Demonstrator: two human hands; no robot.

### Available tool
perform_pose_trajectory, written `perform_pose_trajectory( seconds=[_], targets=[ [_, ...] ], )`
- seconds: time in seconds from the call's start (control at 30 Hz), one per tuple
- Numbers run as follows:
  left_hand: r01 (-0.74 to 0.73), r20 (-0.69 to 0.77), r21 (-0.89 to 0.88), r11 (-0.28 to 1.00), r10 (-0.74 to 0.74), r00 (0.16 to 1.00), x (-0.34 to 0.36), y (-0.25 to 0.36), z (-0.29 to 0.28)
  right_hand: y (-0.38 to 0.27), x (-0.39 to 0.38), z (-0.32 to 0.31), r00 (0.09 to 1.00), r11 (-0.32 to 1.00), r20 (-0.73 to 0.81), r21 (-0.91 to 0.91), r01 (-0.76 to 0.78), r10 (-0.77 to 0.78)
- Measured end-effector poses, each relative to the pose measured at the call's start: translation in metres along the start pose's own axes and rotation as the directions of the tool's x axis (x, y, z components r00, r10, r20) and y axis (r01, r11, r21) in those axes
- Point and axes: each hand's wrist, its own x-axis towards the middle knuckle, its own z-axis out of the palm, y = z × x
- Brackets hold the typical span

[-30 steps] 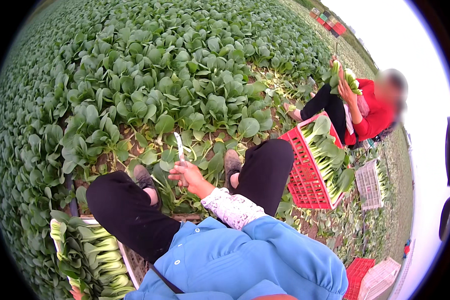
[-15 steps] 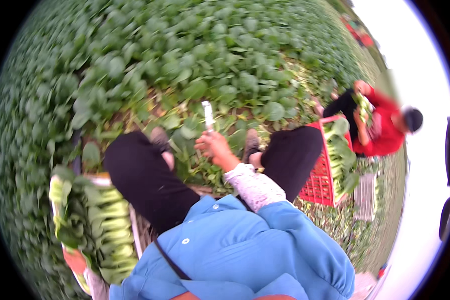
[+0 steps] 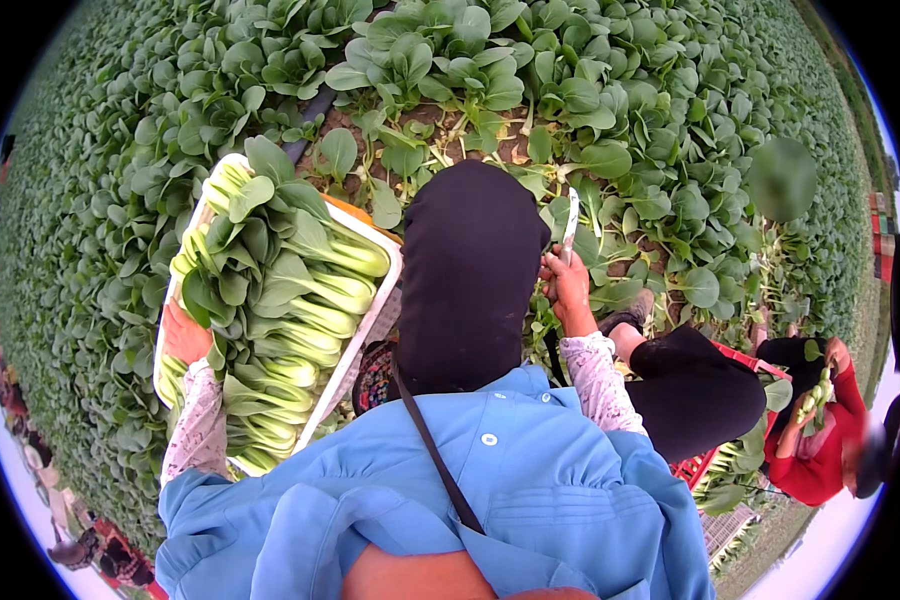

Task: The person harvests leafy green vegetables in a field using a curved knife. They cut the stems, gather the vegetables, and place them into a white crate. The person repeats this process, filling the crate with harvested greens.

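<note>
On my left, a white crate (image 3: 388, 262) is packed with bok choy (image 3: 315, 312), pale stalks lined up along its right side and dark leaves toward the middle. My left hand (image 3: 186, 334) reaches in at the crate's left side, against the greens; leaves cover its fingers. Past my raised knee, my right hand (image 3: 570, 287) is closed round the handle of a knife (image 3: 571, 222), its narrow, light-coloured blade pointing away from me. Loose leaves and cut stems lie on the soil around the knife.
Dense rows of growing bok choy (image 3: 420, 50) stretch ahead and left. At right, beyond my other leg, stands a red crate (image 3: 697, 467) holding greens. A co-worker in red (image 3: 820, 450) sits close behind it, holding a bok choy. More people (image 3: 100, 555) are far at lower left.
My view has swung left, bringing the white crate and my left hand more fully into sight. My right hand still grips the knife.
</note>
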Motion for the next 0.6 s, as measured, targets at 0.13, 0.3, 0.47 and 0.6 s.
perform_pose_trajectory(
  seconds=[0.13,0.3,0.47,0.6],
  targets=[
    [0.18,0.455,-0.031,0.983,-0.147,0.879,0.032,0.018,-0.039,0.009,0.021,-0.015,0.998,0.997,0.06,-0.072,-0.012,0.017],
    [0.288,0.662,-0.292,0.912,-0.025,0.749,0.095,-0.061,-0.065,-0.01,0.052,0.0,0.994,0.996,0.088,-0.064,0.064,-0.058],
    [0.05,0.359,-0.689,0.723,0.28,0.89,0.188,0.074,-0.172,-0.027,0.091,-0.005,0.988,0.985,0.015,-0.076,0.153,-0.153],
    [-0.304,0.2,-0.732,0.61,0.618,0.76,0.19,0.311,-0.263,-0.031,0.118,0.004,0.982,0.979,0.031,-0.07,0.19,-0.188]
  ],
)
